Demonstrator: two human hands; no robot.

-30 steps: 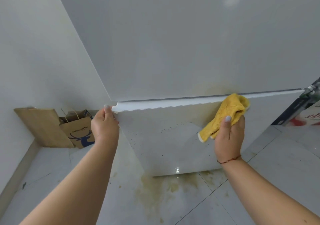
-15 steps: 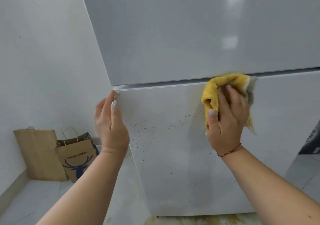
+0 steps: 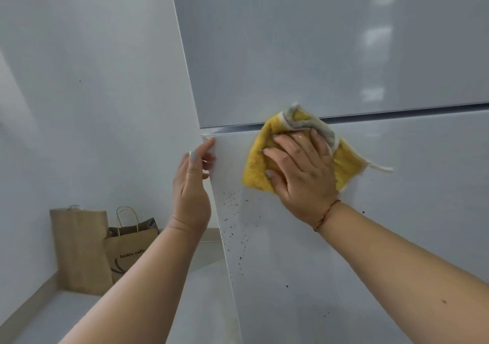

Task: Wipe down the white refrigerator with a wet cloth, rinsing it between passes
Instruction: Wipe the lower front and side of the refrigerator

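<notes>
- White glossy refrigerator (image 3: 330, 52): right hand (image 3: 301, 174) presses the yellow-and-grey terry cloth (image 3: 258, 169) flat under spread fingers (image 3: 280, 142).
- Left hand (image 3: 191, 187), fingers straight, touches the lower door's edge.

White wall (image 3: 92, 79) left of the fingers. Below them, two brown paper bags (image 3: 124, 248) stand against it on pale floor (image 3: 53, 314).

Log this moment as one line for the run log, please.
step: wiping | right hand: flat on yellow cloth, lower fridge door | left hand: at door edge | dark specks remain
</notes>
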